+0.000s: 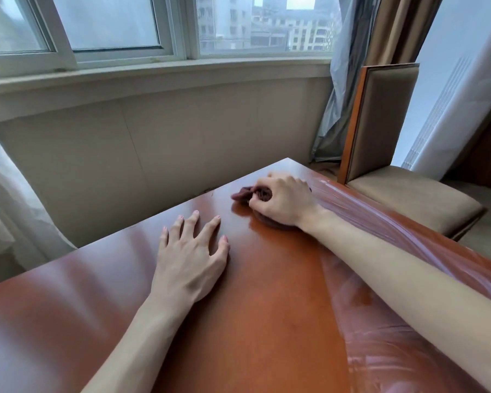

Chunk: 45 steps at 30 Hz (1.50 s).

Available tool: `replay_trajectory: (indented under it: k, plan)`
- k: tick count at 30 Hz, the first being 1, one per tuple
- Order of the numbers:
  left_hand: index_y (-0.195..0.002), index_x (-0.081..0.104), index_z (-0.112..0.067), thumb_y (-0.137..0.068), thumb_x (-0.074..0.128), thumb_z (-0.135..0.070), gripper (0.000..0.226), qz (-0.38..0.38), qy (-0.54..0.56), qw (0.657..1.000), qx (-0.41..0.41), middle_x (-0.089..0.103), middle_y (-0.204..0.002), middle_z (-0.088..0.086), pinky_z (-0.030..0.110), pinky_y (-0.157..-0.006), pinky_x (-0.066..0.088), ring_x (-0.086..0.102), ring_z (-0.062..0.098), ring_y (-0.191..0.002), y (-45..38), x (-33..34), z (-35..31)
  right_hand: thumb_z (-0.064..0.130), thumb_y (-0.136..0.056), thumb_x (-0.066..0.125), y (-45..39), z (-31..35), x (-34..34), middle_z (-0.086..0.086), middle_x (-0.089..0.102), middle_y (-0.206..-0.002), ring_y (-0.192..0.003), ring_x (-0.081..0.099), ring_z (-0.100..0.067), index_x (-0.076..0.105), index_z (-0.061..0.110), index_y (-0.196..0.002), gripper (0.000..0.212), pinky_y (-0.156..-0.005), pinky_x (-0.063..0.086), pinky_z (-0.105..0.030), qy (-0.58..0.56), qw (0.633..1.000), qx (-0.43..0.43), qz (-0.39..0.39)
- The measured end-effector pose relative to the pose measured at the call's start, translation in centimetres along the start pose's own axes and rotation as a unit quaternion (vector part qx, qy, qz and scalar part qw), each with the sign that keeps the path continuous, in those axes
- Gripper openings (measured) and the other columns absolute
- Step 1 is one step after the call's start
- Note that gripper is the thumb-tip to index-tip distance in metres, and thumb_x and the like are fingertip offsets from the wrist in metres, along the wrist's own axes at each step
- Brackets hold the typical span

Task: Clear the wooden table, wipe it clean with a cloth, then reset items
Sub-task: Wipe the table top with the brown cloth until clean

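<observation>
Wooden tabletop [253, 293] bare, wet streaks along right edge | right hand [284, 201] grip bunched round brown cloth [243, 194] at far right corner | left hand [190, 256] spread flat, nearer, unwiped surface lies leftward

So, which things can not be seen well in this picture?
- Crumpled dark brown cloth: mostly hidden inside the gripping right hand, head view.
- Glossy reddish wooden table: near edge and left part cut off by the frame.
- Beige padded chair: legs hidden behind the table.
</observation>
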<state>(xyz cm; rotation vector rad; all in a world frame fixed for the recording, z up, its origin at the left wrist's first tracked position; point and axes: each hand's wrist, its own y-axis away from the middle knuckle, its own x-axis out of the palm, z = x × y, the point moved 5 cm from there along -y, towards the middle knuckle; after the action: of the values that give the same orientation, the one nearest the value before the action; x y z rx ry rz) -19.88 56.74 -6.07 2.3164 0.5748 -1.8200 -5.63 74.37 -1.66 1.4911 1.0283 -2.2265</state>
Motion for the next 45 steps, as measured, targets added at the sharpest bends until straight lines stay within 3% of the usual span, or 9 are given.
replay_trajectory:
  k: [6, 10, 18, 24, 27, 31, 37, 41, 45]
  plan:
    - [-0.156, 0.02, -0.048, -0.087, 0.009, -0.065, 0.071, -0.008, -0.013, 1.0, -0.003, 0.014, -0.167, -0.005, 0.042, -0.124, -0.001, 0.005, 0.019, -0.154, -0.1, 0.0, 0.1, 0.054, -0.082, 0.061, -9.2, -6.4, 2.0, -0.007, 0.066, -0.099, -0.104, 0.063, -0.036, 0.072, 0.026, -0.095, 0.033, -0.082, 0.047, -0.038, 0.049, 0.991, 0.114, -0.042]
    - [-0.156, 0.019, -0.048, -0.09, 0.013, -0.065, 0.069, 0.009, -0.005, 1.0, -0.012, 0.013, -0.167, -0.005, 0.043, -0.125, -0.001, 0.004, 0.02, -0.154, 0.1, -0.2, -0.1, 0.053, -0.083, 0.06, -8.0, -5.2, 2.0, -0.009, 0.065, -0.104, -0.105, 0.06, -0.038, 0.073, 0.025, -0.1, 0.036, -0.088, 0.048, -0.041, 0.052, 0.988, 0.139, -0.035]
    - [-0.156, 0.027, -0.042, -0.1, 0.029, -0.059, 0.059, 0.026, -0.006, 1.0, 0.0, 0.019, -0.167, 0.004, 0.049, -0.124, 0.007, 0.013, 0.029, -0.153, 0.3, -0.4, -0.3, 0.054, -0.081, 0.051, 11.8, 6.0, -4.0, 0.002, 0.064, -0.091, -0.089, 0.059, -0.025, 0.07, 0.028, -0.089, 0.033, -0.072, 0.045, -0.033, 0.006, 1.0, -0.004, -0.001]
    - [-0.155, 0.029, -0.042, -0.101, 0.028, -0.058, 0.057, 0.032, 0.004, 0.999, 0.0, 0.019, -0.166, 0.006, 0.05, -0.124, 0.007, 0.013, 0.031, -0.152, 0.3, -0.5, -0.2, 0.048, -0.08, 0.06, 20.3, 9.5, -7.0, 0.007, 0.064, -0.09, -0.084, 0.058, -0.019, 0.074, 0.027, -0.091, 0.027, -0.075, 0.049, -0.033, -0.041, 0.995, -0.094, -0.001]
    - [-0.156, 0.028, -0.042, -0.101, 0.028, -0.059, 0.057, 0.027, -0.001, 1.0, 0.006, 0.019, -0.167, 0.006, 0.05, -0.124, 0.007, 0.013, 0.031, -0.153, 0.1, -0.3, -0.1, 0.051, -0.081, 0.059, 16.4, 7.7, -6.2, 0.006, 0.064, -0.089, -0.088, 0.061, -0.021, 0.073, 0.029, -0.091, 0.028, -0.072, 0.047, -0.031, -0.024, 0.997, -0.071, -0.001]
    - [-0.155, 0.027, -0.043, -0.1, 0.024, -0.06, 0.058, 0.012, -0.007, 1.0, 0.009, 0.019, -0.166, 0.004, 0.048, -0.124, 0.007, 0.012, 0.028, -0.153, -0.1, 0.0, 0.2, 0.052, -0.084, 0.061, 5.0, 0.3, -2.8, -0.001, 0.064, -0.095, -0.097, 0.063, -0.03, 0.071, 0.027, -0.094, 0.029, -0.069, 0.037, -0.033, 0.03, 0.997, 0.067, -0.019]
    - [-0.156, 0.017, -0.048, -0.094, 0.007, -0.069, 0.067, 0.009, -0.009, 1.0, -0.001, 0.012, -0.167, -0.002, 0.044, -0.125, -0.001, 0.002, 0.021, -0.154, -0.2, 0.3, 0.1, 0.051, -0.084, 0.058, -8.9, -8.0, 1.3, -0.01, 0.067, -0.104, -0.106, 0.062, -0.039, 0.074, 0.024, -0.1, 0.036, -0.088, 0.049, -0.043, 0.067, 0.983, 0.167, -0.048]
    - [-0.157, 0.011, -0.051, -0.085, -0.005, -0.069, 0.075, 0.001, -0.025, 1.0, -0.017, 0.007, -0.168, -0.006, 0.042, -0.125, -0.001, -0.001, 0.019, -0.155, 0.0, 0.1, 0.0, 0.045, -0.085, 0.057, -12.2, -8.9, 2.9, -0.012, 0.067, -0.106, -0.107, 0.06, -0.04, 0.074, 0.02, -0.102, 0.035, -0.091, 0.047, -0.043, 0.058, 0.976, 0.197, -0.066]
    - [-0.156, 0.015, -0.049, -0.092, 0.007, -0.066, 0.067, 0.008, -0.017, 1.0, -0.018, 0.01, -0.168, -0.005, 0.044, -0.125, 0.0, 0.002, 0.02, -0.154, 0.0, 0.0, -0.1, 0.047, -0.085, 0.059, -9.4, -6.5, 2.4, -0.012, 0.065, -0.103, -0.105, 0.059, -0.039, 0.072, 0.019, -0.099, 0.034, -0.087, 0.047, -0.043, 0.068, 0.983, 0.165, -0.042]
